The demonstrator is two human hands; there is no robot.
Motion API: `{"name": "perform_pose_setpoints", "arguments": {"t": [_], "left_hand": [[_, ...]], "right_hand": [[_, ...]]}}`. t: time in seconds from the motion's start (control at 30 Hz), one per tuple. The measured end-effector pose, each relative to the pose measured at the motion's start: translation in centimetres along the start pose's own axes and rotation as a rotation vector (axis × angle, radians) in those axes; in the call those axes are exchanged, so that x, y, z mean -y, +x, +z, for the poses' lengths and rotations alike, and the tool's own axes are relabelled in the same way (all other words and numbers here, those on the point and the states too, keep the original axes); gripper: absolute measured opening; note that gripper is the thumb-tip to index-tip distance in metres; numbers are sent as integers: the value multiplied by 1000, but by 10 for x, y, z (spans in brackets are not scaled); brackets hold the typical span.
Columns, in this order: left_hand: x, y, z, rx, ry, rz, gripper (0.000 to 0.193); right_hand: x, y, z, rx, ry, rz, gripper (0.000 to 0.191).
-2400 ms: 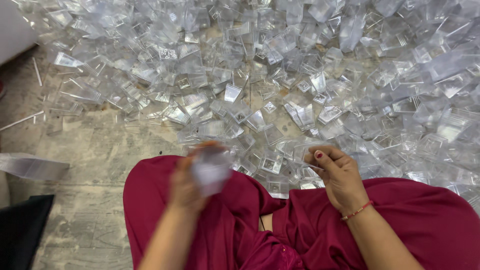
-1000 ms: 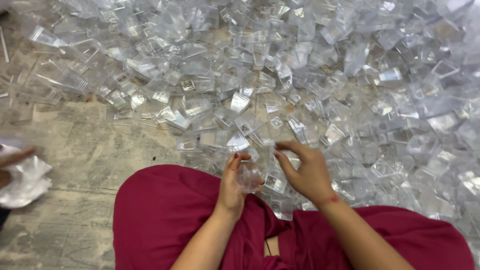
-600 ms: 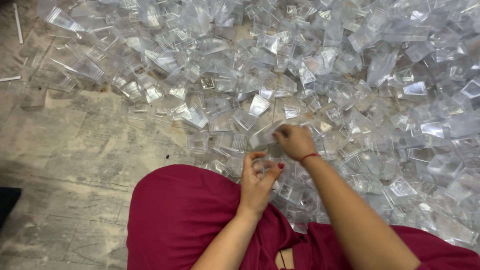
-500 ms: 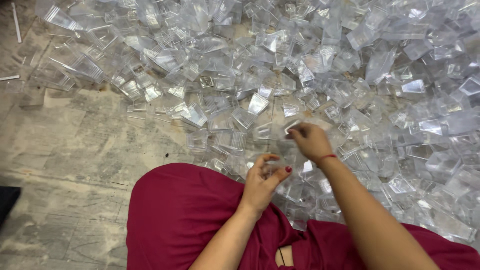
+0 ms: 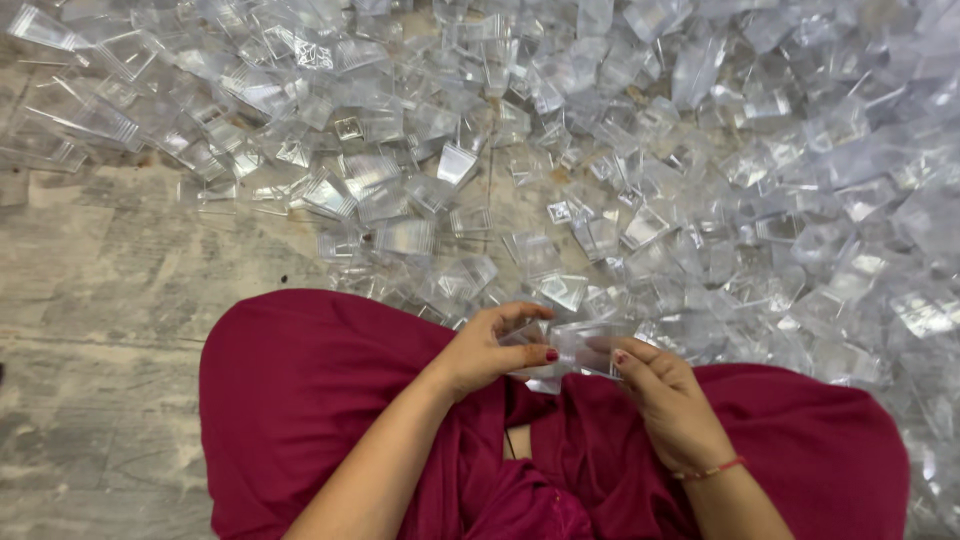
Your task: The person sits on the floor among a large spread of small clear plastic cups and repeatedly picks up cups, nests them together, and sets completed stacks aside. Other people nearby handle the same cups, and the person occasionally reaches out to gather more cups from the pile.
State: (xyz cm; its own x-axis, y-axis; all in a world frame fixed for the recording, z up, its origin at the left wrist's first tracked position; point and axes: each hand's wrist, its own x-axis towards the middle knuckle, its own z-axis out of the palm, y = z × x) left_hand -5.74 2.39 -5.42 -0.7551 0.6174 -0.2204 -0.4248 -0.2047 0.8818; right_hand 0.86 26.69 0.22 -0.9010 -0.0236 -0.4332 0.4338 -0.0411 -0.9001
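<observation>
While a heap of clear plastic boxes [image 5: 620, 150] is spread over the far floor [image 5: 120, 290], one small clear box [image 5: 585, 345], seemingly empty, is being pinched between left hand [image 5: 490, 345] and right hand [image 5: 665, 395] above the lap.

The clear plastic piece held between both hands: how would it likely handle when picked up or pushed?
The clear plastic piece looks thin-walled, so probably light and a little flexible. Its glossy surface may be slippery; the left hand and right hand pinch it by its edges. The pile on the floor lies loosely jumbled, so pieces likely slide when nudged.
</observation>
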Motion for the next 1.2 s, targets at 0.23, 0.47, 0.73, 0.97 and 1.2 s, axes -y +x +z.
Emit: {"name": "perform_pose_setpoints", "arguments": {"t": [0.23, 0.47, 0.73, 0.97, 1.2], "left_hand": [[-7, -9, 0, -97, 126, -74, 66], [4, -2, -2, -93, 231, 72, 65], [7, 1, 0, -139, 247, 74, 63], [7, 0, 0, -180, 223, 111, 58], [7, 1, 1, -198, 198, 64, 54]], "right_hand": [[-24, 14, 26, 8, -79, -132, 26], [-34, 15, 43, 37, -91, -156, 26], [-33, 16, 46, 57, -65, -148, 26], [-28, 17, 42, -113, -95, -188, 22], [-26, 17, 34, -320, -30, -181, 17]]}}
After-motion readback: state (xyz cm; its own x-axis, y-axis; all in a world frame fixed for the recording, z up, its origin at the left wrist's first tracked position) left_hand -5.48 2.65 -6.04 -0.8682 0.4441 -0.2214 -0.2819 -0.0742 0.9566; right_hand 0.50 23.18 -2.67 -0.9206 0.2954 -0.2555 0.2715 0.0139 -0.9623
